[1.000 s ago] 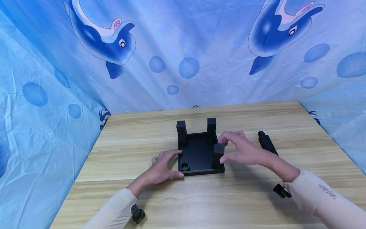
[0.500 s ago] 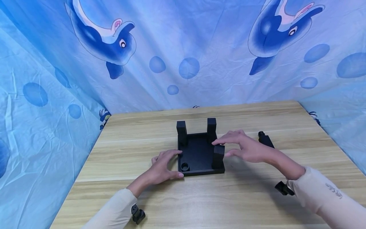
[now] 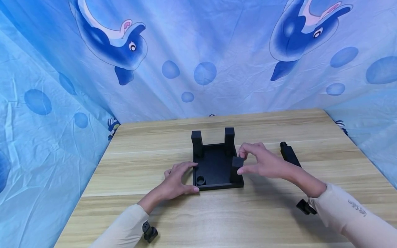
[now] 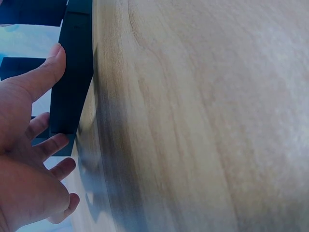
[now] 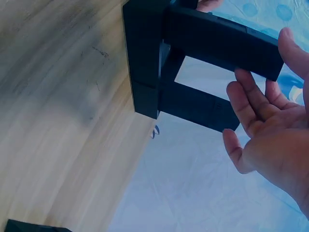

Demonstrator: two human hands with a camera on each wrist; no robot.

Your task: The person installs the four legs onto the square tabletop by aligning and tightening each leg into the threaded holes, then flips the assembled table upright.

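A small black table (image 3: 214,168) lies upside down in the head view, with three square legs standing up from it. A round socket (image 3: 201,180) shows at its near left corner. My left hand (image 3: 175,182) rests against that corner, index finger at the left rim and thumb at the front edge; the left wrist view shows the thumb (image 4: 50,70) lying straight along the black side. With thumb and curled fingers, my right hand (image 3: 263,162) holds the top of the near right leg (image 3: 236,172). The right wrist view shows this leg (image 5: 222,41) between thumb and fingers.
A loose black leg (image 3: 289,155) with a threaded end lies on the wooden table (image 3: 139,148), partly behind the right forearm. Blue dolphin-print cloth (image 3: 192,41) hangs behind and at both sides. Small black cameras (image 3: 150,233) sit at both wrists.
The right hand reached its fingers over the leg's top half a second ago and is back around its right side now. The left hand and upturned table have stayed in place.
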